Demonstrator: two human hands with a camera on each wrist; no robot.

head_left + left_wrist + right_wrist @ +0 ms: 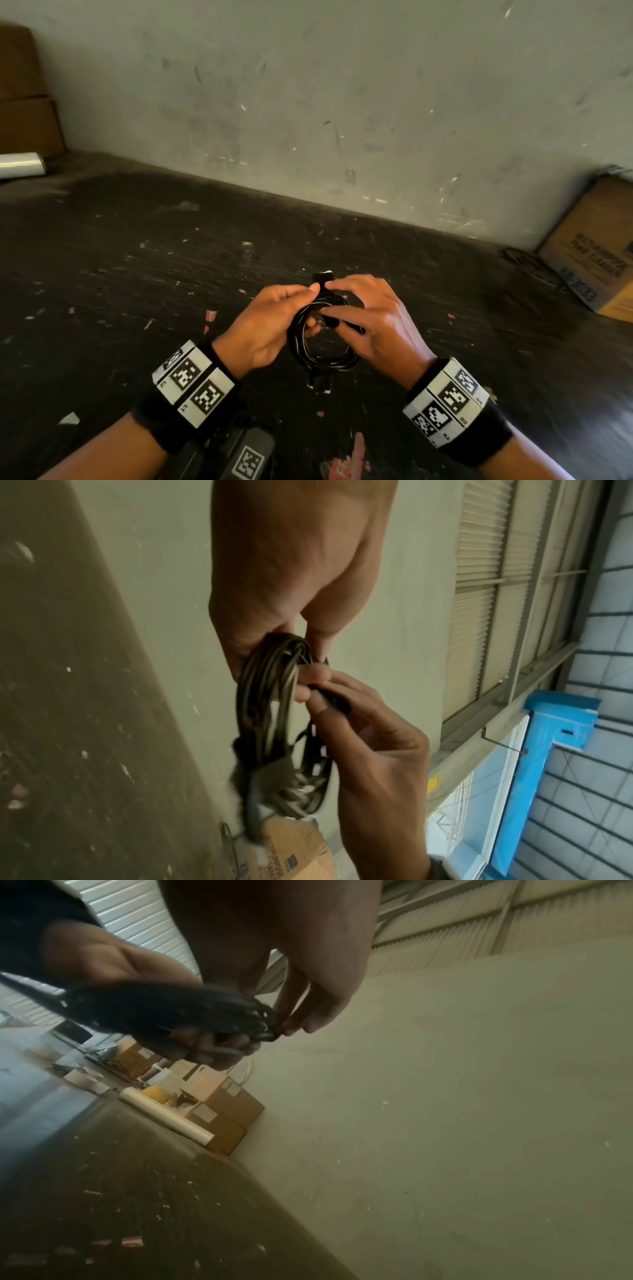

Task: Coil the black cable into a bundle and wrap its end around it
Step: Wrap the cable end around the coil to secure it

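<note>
The black cable (322, 359) is wound into a loose round coil, held in the air above the dark, littered surface (137, 274). My left hand (308, 305) grips the coil's upper left side, thumb on top and fingers curled through the loop. My right hand (330, 298) pinches the cable's end section at the top of the coil. A black plug (322, 277) pokes up just behind my fingertips, and another plug (320, 383) hangs below the coil. In the left wrist view the right hand's thumb and finger pinch a short black piece (335, 702) against the coil (270, 723).
A grey scuffed wall (342, 102) runs close behind. A printed cardboard box (596, 253) stands at the right, with brown boxes (24, 102) and a white roll (20, 164) at the far left. A black device with a marker tag (246, 459) lies near me.
</note>
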